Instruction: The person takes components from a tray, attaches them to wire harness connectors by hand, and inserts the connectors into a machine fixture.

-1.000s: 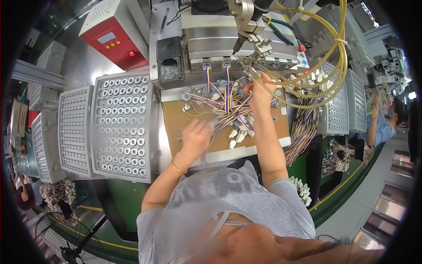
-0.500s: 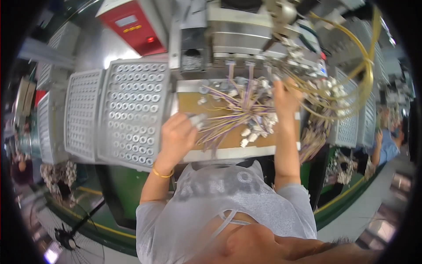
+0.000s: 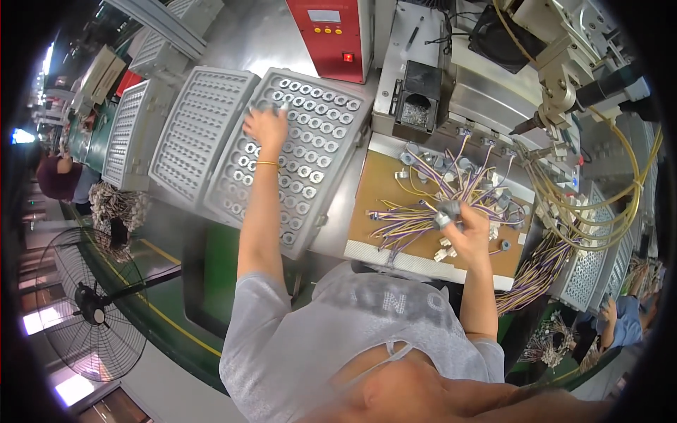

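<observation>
My left hand (image 3: pixel 268 129) is stretched out over a grey tray (image 3: pixel 224 180) set with rows of round metal ring-shaped parts (image 3: pixel 310 156). Its fingers are apart, touching or just above the upper left rows, and I see nothing held in them. My right hand (image 3: pixel 471 236) is closed on a small grey cylindrical part (image 3: pixel 448 209) above a brown work board (image 3: pixel 363 204). Around that hand, a fan of purple, yellow and white wires (image 3: pixel 402 224) spreads over the board, with white connectors (image 3: pixel 443 252) and more small grey parts among them.
A second tray (image 3: pixel 201 134) stands left of the first. Behind are a red control box (image 3: pixel 328 53), a black bin (image 3: pixel 417 106) of small bits, and a machine head with a pointed tip (image 3: pixel 525 127). Yellow tubing (image 3: pixel 635 187) loops at the right. A fan (image 3: pixel 92 303) stands lower left.
My left hand has gone from the board's left edge to the tray. My right hand has come back from the machine's front edge toward the board's middle. The view has turned left.
</observation>
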`<state>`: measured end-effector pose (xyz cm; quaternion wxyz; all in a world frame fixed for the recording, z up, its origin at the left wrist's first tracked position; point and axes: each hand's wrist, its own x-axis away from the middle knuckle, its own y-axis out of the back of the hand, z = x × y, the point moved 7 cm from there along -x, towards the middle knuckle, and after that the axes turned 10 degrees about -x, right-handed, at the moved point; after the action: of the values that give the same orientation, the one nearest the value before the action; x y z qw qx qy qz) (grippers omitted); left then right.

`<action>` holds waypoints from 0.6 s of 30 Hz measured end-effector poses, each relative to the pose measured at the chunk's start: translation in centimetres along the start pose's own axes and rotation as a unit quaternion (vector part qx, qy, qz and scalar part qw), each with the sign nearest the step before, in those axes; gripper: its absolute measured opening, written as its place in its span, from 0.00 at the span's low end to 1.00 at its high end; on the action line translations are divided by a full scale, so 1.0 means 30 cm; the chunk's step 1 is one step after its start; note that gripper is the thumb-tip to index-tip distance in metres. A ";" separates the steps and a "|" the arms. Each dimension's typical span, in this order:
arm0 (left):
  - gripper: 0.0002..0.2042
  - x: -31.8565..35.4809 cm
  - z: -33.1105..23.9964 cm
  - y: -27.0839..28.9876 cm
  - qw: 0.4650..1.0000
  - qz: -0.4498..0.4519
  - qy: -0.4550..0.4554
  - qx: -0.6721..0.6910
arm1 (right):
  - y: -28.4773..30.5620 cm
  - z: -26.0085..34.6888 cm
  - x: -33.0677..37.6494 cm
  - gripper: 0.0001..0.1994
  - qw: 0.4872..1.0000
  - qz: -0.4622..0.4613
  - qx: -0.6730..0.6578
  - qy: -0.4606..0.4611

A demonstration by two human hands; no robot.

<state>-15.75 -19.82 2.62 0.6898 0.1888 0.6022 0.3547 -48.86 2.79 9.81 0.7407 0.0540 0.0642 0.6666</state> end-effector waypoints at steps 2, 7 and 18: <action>0.14 0.008 0.017 -0.073 0.993 0.111 0.025 0.011 | 0.005 -0.014 0.006 0.05 1.000 -0.017 -0.004 -0.013; 0.18 0.015 -0.014 -0.004 0.806 0.195 0.150 0.539 | 0.013 -0.037 -0.013 0.05 0.996 -0.039 0.075 -0.024; 0.14 0.305 -0.485 0.645 0.363 0.484 0.102 0.790 | -0.019 -0.060 -0.027 0.02 0.996 -0.029 -0.088 -0.012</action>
<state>-34.64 -2.59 6.61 -0.1321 0.8687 0.4773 0.0064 -48.70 1.93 7.95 0.7622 -0.0049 -0.0019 0.6473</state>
